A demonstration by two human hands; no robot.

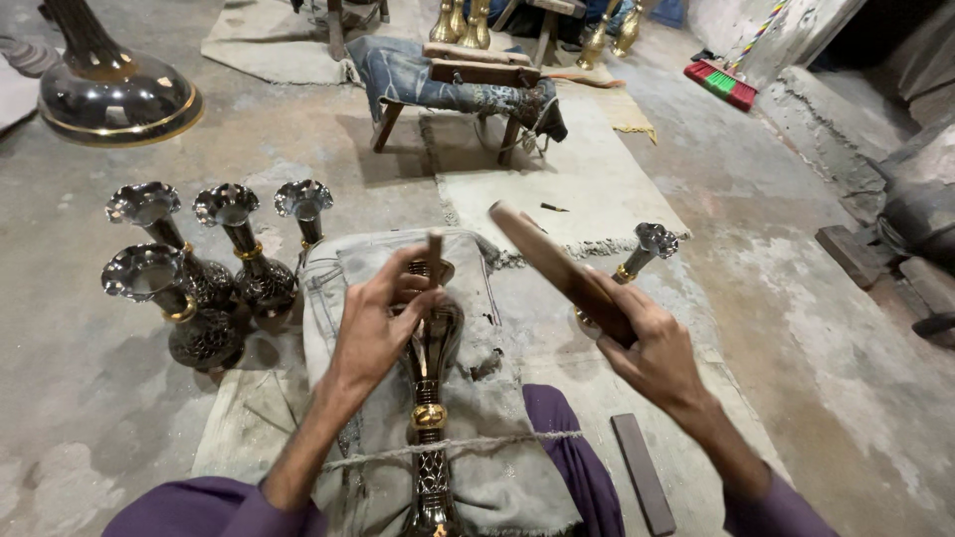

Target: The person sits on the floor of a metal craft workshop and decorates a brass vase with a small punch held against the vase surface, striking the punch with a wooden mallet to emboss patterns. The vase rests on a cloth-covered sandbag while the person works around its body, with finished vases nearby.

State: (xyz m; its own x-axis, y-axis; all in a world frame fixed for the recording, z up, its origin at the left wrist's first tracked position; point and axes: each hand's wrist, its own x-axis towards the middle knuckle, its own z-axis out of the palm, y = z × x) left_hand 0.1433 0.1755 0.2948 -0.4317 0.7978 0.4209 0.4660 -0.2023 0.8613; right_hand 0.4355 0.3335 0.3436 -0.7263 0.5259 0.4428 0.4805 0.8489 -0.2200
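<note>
A metalware workshop, worked at floor level

Bare concrete floor [816, 328] with worn mats [587, 189], a low cloth-draped wooden bench [468, 85], dark engraved vases [199, 268] with brass bands standing in a group, brass pieces [463, 22] behind, a broom [721, 82].

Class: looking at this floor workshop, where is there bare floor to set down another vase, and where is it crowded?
Bare floor lies right of the lone vase, toward the wall, and in front of the vase cluster at lower left. Between the left hand and the cluster it is tight, and the mallet in the right hand fills the middle.
</note>
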